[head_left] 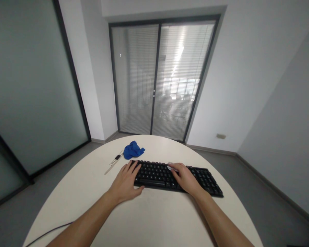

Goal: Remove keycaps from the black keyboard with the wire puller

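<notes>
Fingers [133, 167]: two sets, upon one keyboard [154, 174].
Keyboard, black: under the left hand's [123, 185] loose, spread fingers at its left end; right hand [186, 179] pinching one white scrap [169, 167] over the keys, right of centre. One crumpled blue cloth [133, 150] behind; thin sticks [110, 168] beside it, count unclear; one dark cable [51, 229], near left; one table [154, 219] beneath.

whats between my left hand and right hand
In the head view, part of the black keyboard lies between your left hand and right hand; a small white item shows at the right hand.
</notes>
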Demonstrator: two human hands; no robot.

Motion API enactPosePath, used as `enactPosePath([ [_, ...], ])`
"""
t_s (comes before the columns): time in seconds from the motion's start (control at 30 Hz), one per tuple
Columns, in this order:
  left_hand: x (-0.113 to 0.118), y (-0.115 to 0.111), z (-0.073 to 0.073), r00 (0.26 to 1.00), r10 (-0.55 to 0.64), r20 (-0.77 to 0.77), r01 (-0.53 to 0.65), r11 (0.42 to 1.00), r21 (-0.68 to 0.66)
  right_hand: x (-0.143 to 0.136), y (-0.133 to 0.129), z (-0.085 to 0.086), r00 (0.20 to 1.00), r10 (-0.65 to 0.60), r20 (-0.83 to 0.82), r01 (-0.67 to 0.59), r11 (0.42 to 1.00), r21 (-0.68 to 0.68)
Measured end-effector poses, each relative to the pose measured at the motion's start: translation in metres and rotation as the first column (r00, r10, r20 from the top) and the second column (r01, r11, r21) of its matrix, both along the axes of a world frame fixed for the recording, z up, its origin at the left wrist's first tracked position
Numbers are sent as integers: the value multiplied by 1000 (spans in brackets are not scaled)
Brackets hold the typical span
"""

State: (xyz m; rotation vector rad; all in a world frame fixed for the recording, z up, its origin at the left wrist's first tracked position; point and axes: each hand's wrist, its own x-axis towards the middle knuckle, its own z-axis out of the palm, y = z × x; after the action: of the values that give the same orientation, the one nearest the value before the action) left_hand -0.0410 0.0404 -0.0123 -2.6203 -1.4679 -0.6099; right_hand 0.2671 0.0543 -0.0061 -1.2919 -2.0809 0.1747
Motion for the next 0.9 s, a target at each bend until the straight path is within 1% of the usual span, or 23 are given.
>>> enactPosePath([
  [0.13,2,-2,2,998,-58,-11,59,998,20,-2,-2,-1,999,40,-9,-40,999,19],
  [0.2,4,-4,3,997,-67,-26,67,998,12,-5,-3,0,999,49,-10,-49,999,21],
  [0.33,12,-9,5,999,-28,-33,27,1000,-7,-17,-9,4,995,92,38,-93,995,27],
  [0.47,19,-11,7,1000,-19,-21,19,1000,-22,-30,-18,9,989,125,79,-127,992,20],
  [0.67,20,-9,5,999,9,-35,-11,998,-68,-35,-22,12,987,129,92,-133,991,36],
  [0.77,19,-7,2,999,11,-33,-13,997,-71,-40,-27,16,973,181,144,-187,982,28],
  [0.9,20,-6,-1,999,36,-22,-37,997,-64,-50,-40,23,933,291,212,-296,955,-7],
])
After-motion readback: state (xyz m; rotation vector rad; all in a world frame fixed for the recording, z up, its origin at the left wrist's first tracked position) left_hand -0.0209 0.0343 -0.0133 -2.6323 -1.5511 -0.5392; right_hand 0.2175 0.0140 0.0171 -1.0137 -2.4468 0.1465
